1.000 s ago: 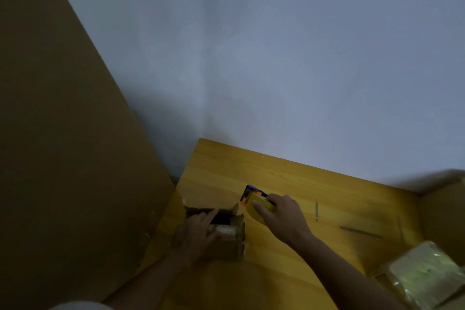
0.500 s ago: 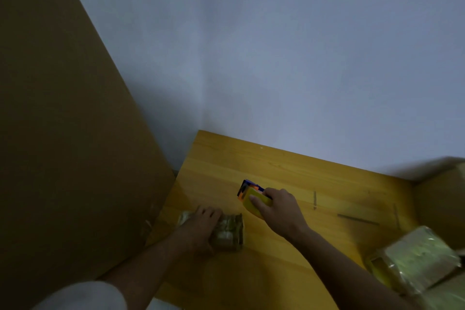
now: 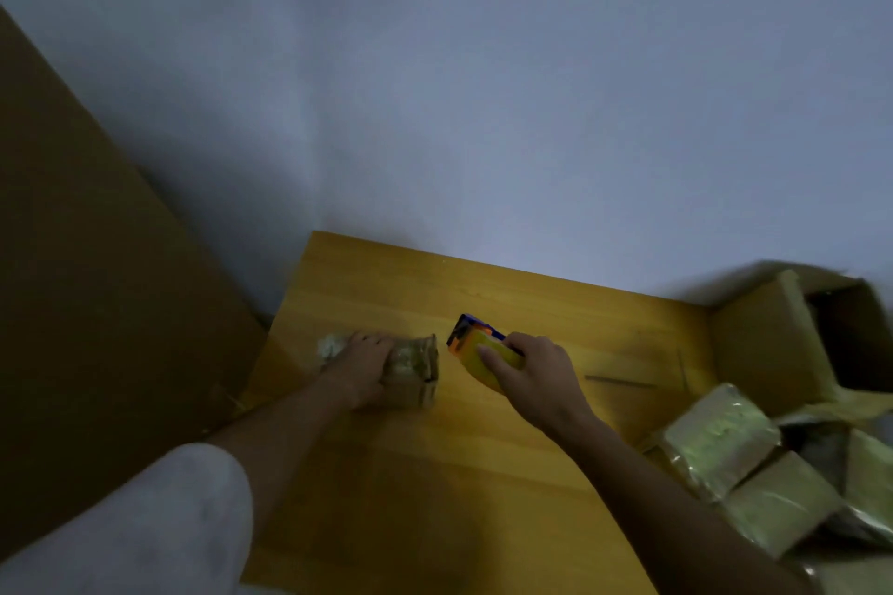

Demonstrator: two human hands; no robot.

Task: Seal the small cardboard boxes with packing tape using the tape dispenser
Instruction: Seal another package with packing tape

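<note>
A small cardboard box [image 3: 410, 374] sits on the wooden counter [image 3: 483, 473] toward its left edge, its long axis running left to right, its top shiny with tape; the left hand [image 3: 365, 367] lies over the box's left part, fingers curled down over the top and pressing it to the counter, so the grip is folded onto the box rather than spread. Just to the right of the box, apart from it by a narrow strip of bare wood, the right hand [image 3: 534, 374] holds the tape dispenser [image 3: 476, 348]; fingers and thumb wrap round its yellow body, and its blue and orange front end points up and to the left, toward the box's far right corner; the dispenser's long axis slants from the palm toward that corner. At the right edge a large open carton [image 3: 763, 338] stands on the counter; in front of it lie several taped boxes [image 3: 725, 449], blurred. A brown board [image 3: 96, 280] leans at the left.
</note>
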